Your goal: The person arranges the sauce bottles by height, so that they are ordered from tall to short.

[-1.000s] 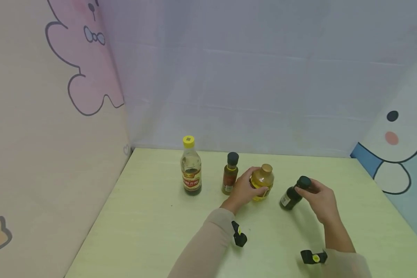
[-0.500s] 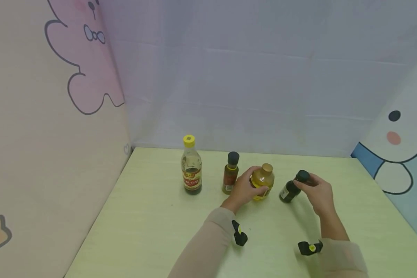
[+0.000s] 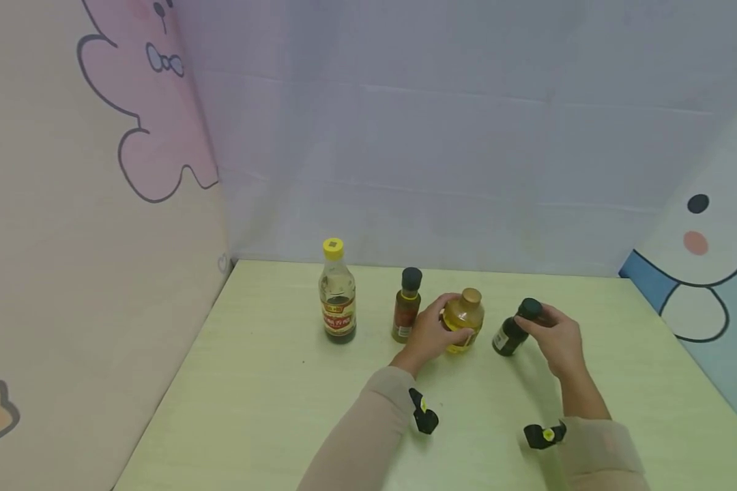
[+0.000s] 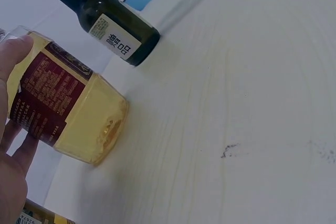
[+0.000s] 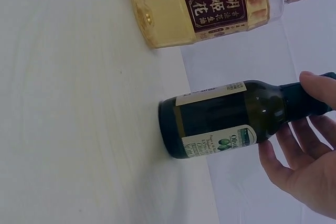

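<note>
My left hand (image 3: 432, 335) grips a clear bottle of yellow cooking oil (image 3: 465, 315) with a gold cap and dark red label. To its right, my right hand (image 3: 559, 339) pinches a dark green olive oil bottle (image 3: 512, 334) by its capped neck. In the right wrist view the olive oil bottle (image 5: 215, 121) shows a label with green olives, its base close to the table. The left wrist view has the cooking oil bottle (image 4: 68, 98) between thumb and fingers, the dark bottle (image 4: 113, 27) beside it.
Left of the left hand stands a small black-capped bottle (image 3: 407, 310) with a reddish label. Farther left is a yellow-capped bottle of dark liquid (image 3: 338, 300). All are on a pale table (image 3: 270, 395), backed by a light curtain wall (image 3: 405, 136).
My right hand has moved the olive oil bottle slightly away from me and to the left, nearer the cooking oil bottle. The left hand has stayed in place.
</note>
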The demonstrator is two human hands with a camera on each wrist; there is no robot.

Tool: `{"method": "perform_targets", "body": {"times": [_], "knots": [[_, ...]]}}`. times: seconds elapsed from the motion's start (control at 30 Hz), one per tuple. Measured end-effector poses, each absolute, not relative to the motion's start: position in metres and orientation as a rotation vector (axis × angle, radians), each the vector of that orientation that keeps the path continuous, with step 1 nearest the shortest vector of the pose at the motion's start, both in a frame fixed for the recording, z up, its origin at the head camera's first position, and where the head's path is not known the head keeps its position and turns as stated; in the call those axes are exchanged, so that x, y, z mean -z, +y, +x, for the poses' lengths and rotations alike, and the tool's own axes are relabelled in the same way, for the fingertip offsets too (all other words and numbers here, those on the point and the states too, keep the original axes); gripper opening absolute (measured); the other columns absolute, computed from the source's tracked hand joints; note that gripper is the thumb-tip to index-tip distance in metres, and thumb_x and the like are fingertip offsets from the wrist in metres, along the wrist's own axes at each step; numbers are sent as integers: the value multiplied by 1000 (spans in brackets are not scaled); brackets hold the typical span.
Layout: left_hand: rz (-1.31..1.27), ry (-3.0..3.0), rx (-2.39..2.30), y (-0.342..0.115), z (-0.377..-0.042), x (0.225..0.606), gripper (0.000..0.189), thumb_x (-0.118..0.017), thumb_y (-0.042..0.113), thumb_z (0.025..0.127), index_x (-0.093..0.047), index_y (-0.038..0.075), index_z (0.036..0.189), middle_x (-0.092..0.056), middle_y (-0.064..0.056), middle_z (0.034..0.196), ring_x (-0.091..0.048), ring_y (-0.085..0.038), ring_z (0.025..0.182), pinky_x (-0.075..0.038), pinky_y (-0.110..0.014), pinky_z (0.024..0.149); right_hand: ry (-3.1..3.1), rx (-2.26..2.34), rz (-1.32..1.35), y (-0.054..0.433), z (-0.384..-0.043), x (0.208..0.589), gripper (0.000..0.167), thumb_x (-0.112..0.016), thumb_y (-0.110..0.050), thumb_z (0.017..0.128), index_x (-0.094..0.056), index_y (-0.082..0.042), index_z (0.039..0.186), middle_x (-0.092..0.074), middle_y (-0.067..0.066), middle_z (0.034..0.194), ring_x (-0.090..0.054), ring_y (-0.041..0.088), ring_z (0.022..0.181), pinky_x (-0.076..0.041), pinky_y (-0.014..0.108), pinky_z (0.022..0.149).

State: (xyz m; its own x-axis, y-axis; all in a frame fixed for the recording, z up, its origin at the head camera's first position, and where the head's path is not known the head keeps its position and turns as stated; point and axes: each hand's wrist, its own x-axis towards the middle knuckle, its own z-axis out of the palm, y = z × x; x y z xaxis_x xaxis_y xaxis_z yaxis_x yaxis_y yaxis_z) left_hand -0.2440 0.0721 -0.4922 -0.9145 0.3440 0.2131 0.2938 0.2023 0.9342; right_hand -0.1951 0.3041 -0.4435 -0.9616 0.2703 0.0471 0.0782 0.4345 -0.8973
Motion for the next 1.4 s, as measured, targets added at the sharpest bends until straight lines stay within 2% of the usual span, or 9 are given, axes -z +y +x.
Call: {"method": "perform_targets", "body": {"times": [0.1, 0.2, 0.37, 0.5, 0.63, 0.73, 1.0, 1.27, 1.4], "knots": [[628, 2395, -1850, 73, -244, 494, 65, -82, 26, 81, -50, 32, 137, -54, 9, 130, -56, -8, 111, -50, -25, 88, -2482, -1566, -325, 303, -195, 446, 58, -73, -22, 90, -50, 7, 134, -61, 11, 117, -52, -5, 89, -44, 12, 80], [617, 2392, -1855, 74, -244, 494, 65, -82, 27, 81, -50, 32, 137, -54, 9, 131, -56, -8, 111, -50, -26, 89, -2466, -1572, -340, 301, -195, 449, 59, -73, -24, 90, -50, 7, 134, -60, 14, 119, -52, -5, 89, -44, 12, 78], [591, 2381, -1864, 73, -242, 491, 66, -82, 25, 81, -50, 30, 138, -54, 6, 131, -56, -11, 113, -49, -27, 90, -2463, -1582, -318, 301, -196, 452, 56, -72, -27, 91, -52, 6, 132, -60, 12, 117, -53, -2, 91, -44, 14, 81], [570, 2372, -1862, 72, -241, 487, 66, -82, 24, 81, -50, 29, 138, -54, 4, 132, -56, -13, 114, -49, -27, 91, -2485, -1573, -318, 299, -195, 452, 55, -70, -29, 92, -53, 5, 131, -60, 16, 121, -53, 4, 98, -45, 25, 87], [560, 2378, -1849, 72, -241, 487, 66, -82, 26, 81, -49, 30, 139, -53, 6, 132, -55, -14, 116, -49, -28, 92, -2488, -1578, -327, 298, -195, 452, 57, -70, -31, 92, -52, 6, 131, -56, 24, 128, -52, 18, 109, -43, 39, 96], [555, 2387, -1845, 72, -241, 488, 67, -82, 27, 81, -49, 31, 139, -52, 8, 133, -54, -12, 116, -48, -29, 93, -2486, -1591, -315, 298, -196, 453, 58, -69, -31, 93, -50, 7, 133, -53, 27, 131, -51, 25, 115, -41, 45, 100], [603, 2425, -1854, 74, -240, 489, 67, -82, 28, 81, -49, 25, 139, -51, 8, 132, -51, -10, 117, -46, -28, 95, -2482, -1581, -316, 300, -195, 452, 56, -69, -31, 93, -51, 6, 132, -56, 22, 127, -51, 9, 105, -43, 39, 95], [573, 2433, -1839, 75, -241, 485, 66, -83, 26, 80, -51, 23, 138, -50, 4, 130, -52, -11, 116, -47, -26, 94, -2473, -1598, -297, 300, -195, 452, 57, -69, -31, 93, -50, 6, 133, -52, 24, 131, -50, 13, 110, -42, 42, 97], [567, 2442, -1820, 75, -241, 484, 66, -83, 25, 80, -51, 23, 138, -49, 4, 132, -51, -11, 116, -47, -27, 95, -2469, -1614, -290, 301, -193, 452, 58, -69, -30, 93, -48, 5, 135, -54, 16, 127, -49, 6, 106, -42, 32, 93]]}}
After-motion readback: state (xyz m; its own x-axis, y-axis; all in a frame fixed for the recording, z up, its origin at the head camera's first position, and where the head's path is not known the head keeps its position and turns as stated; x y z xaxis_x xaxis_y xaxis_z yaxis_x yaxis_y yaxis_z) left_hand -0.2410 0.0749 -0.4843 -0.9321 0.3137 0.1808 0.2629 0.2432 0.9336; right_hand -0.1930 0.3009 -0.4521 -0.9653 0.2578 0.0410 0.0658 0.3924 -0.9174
